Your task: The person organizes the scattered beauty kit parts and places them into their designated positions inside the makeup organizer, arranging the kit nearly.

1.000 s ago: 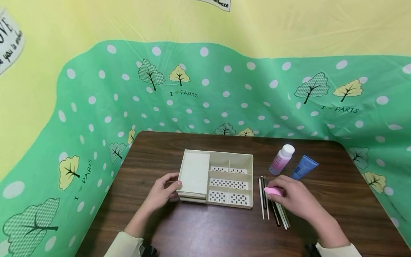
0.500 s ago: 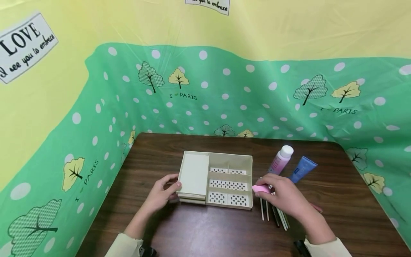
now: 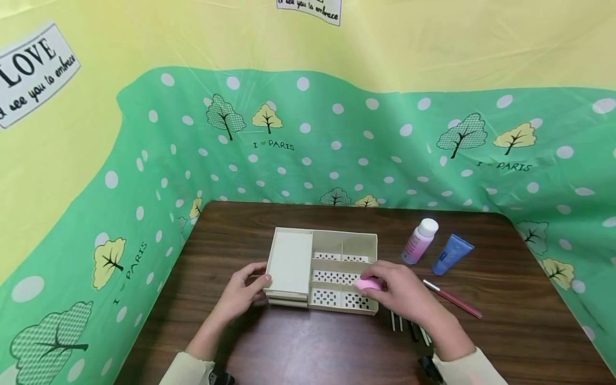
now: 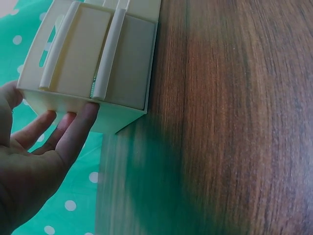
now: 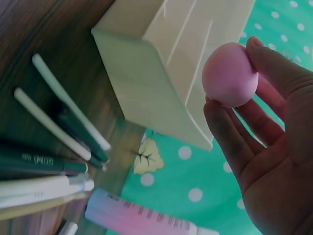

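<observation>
A cream desktop organizer [image 3: 291, 261] stands on the table, with a flat lid on its left and open compartments on its right. My left hand [image 3: 242, 291] holds the organizer's left side, thumb near the front corner; in the left wrist view the fingertips touch its wall beside two drawer fronts [image 4: 83, 54]. My right hand [image 3: 406, 294] pinches a pink egg-shaped makeup sponge [image 5: 230, 74] between thumb and fingers. In the head view the sponge is above the right-hand compartments, close to the front ones. The right hand partly covers a group of slim brushes and pencils [image 5: 44, 164].
Behind my right hand stands a pink bottle with a white cap [image 3: 420, 241]. Next to it is a blue squeeze tube [image 3: 452, 254]. A red-handled brush [image 3: 453, 299] lies at the right on the dark wood table [image 3: 317, 353]. Patterned green and yellow cloth [image 3: 289, 117] surrounds the table.
My right hand has carried the pink makeup sponge leftward from over the brushes to over the organizer's compartments, uncovering the red-handled brush. My left hand stays at the organizer's side.
</observation>
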`<state>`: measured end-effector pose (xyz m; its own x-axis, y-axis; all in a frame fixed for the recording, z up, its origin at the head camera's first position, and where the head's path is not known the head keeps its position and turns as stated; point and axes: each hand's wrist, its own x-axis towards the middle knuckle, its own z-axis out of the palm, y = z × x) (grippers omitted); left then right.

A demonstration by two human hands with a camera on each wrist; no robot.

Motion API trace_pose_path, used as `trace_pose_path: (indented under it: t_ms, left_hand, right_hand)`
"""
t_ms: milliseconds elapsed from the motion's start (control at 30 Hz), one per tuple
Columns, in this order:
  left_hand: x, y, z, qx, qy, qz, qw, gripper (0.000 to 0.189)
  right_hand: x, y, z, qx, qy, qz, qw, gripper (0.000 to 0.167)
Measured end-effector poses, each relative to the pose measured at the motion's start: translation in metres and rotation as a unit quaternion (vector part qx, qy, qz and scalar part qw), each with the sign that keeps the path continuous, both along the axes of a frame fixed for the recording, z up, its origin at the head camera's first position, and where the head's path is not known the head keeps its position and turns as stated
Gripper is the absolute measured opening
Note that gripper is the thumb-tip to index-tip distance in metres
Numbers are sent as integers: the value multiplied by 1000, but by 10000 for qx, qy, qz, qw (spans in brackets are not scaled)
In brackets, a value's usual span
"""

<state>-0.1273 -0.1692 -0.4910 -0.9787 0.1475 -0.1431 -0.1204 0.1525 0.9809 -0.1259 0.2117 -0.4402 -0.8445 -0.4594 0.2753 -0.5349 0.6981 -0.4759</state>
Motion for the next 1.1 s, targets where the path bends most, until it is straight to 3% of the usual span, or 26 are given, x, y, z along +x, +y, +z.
trace_pose_path:
  t_ms: [300,667,867,1100]
  left_hand:
    - [-1,-1,-2,40,-16,-5,10000,44]
    - [-1,0,-2,43,4,-21,10000,44]
    - [-1,0,-1,24,21,-32,10000,45]
    - [-1,0,-3,26,28,1,10000,44]
  right_hand:
    - [-5,-22,-8,298,-72,134,9994,19]
    - [-9,-44,-26,-94,-145,512,9985,17]
    - [-9,-54,-34,-124,-214,505,9984,16]
    - [-7,-62,-41,249,50,466,9986,13]
